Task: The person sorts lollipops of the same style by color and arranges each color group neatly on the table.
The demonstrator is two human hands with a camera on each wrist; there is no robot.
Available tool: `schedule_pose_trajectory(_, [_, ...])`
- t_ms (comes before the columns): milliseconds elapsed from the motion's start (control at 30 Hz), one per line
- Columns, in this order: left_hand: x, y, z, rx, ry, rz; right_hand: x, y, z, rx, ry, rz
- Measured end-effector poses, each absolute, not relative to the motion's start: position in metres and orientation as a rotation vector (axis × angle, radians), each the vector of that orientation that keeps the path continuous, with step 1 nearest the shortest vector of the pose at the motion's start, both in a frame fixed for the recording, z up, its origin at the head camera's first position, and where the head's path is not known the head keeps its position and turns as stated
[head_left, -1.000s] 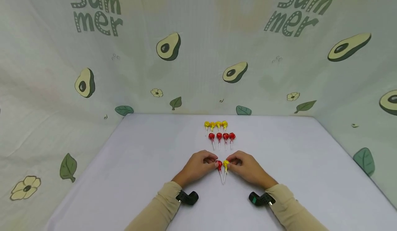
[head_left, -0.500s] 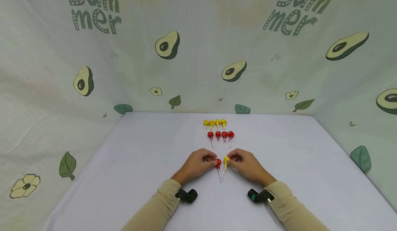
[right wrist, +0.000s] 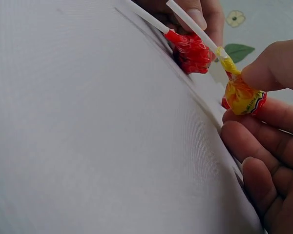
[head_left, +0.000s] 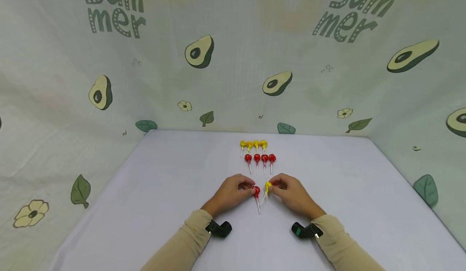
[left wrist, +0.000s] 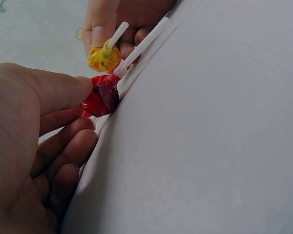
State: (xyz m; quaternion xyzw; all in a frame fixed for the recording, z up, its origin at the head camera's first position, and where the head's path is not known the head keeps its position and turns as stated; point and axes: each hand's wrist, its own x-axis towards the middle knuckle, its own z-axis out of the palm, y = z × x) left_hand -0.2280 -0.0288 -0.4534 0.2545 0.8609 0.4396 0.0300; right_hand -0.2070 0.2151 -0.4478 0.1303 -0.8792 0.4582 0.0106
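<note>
Between the thumb and fingers of my left hand [head_left: 233, 191] is the wrapped head of a red lollipop [head_left: 256, 191], its white stick pointing toward me. My right hand [head_left: 292, 193] pinches a yellow lollipop [head_left: 267, 187] by its head, and that stick slants down to the left. A small gap separates the two candy heads. In the left wrist view the red lollipop [left wrist: 101, 95] is close over the white surface. The right wrist view shows the yellow lollipop [right wrist: 241, 95] under the thumb, with red and dark print on its wrapper.
Beyond the hands, several red lollipops [head_left: 257, 158] lie in a row on the white table [head_left: 174, 174]. Behind them lies a row of several yellow lollipops [head_left: 256, 144]. A printed cloth [head_left: 233, 52] hangs behind the table. Dark wrist devices [head_left: 219, 229] sit on both wrists.
The yellow lollipop in my right hand has shifted slightly right and away from the red one, and its stick now tilts more. My left hand has hardly moved.
</note>
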Motion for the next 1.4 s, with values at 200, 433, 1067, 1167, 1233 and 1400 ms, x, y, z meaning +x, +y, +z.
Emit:
schedule_pose_trajectory(200, [-0.229, -0.031, -0.450, 0.793, 2.679, 1.344, -0.212, 0.213, -0.448, 0.389, -2.724, 1.450])
schedule_pose_trajectory(433, [-0.229, -0.031, -0.450, 0.791, 2.671, 1.355, -0.214, 0.216, -0.446, 0.352, -2.704, 1.533])
schedule_pose_trajectory(1067, [-0.227, -0.026, -0.456, 0.788, 2.664, 1.325, -0.215, 0.231, -0.444, 0.263, -2.574, 1.747])
schedule_pose_trajectory(1167, [-0.227, -0.025, -0.457, 0.777, 2.642, 1.340, -0.217, 0.234, -0.442, 0.225, -2.569, 1.766])
schedule_pose_trajectory(1233, [-0.228, -0.025, -0.458, 0.777, 2.636, 1.353, -0.221, 0.236, -0.440, 0.201, -2.557, 1.780])
schedule_pose_trajectory(1400, [-0.231, -0.026, -0.459, 0.781, 2.658, 1.366, -0.232, 0.243, -0.434, 0.153, -2.545, 1.810])
